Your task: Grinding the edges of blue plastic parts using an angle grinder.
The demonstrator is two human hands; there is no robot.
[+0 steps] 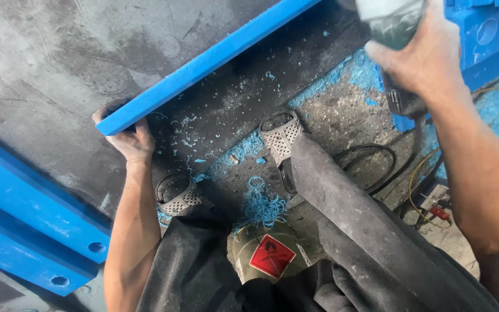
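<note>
Gripping the near end of the long blue plastic bar (203, 63) with my left hand (129, 138); bar runs up-right toward my right hand (420, 52), clamped on a grey handheld power tool (391, 23).

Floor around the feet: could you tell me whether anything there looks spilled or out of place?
Yes. Blue shavings lie scattered over the grey floor between the sandalled feet and below the blue bar, which the left hand grips. Loose cables coil beside the right leg.
</note>
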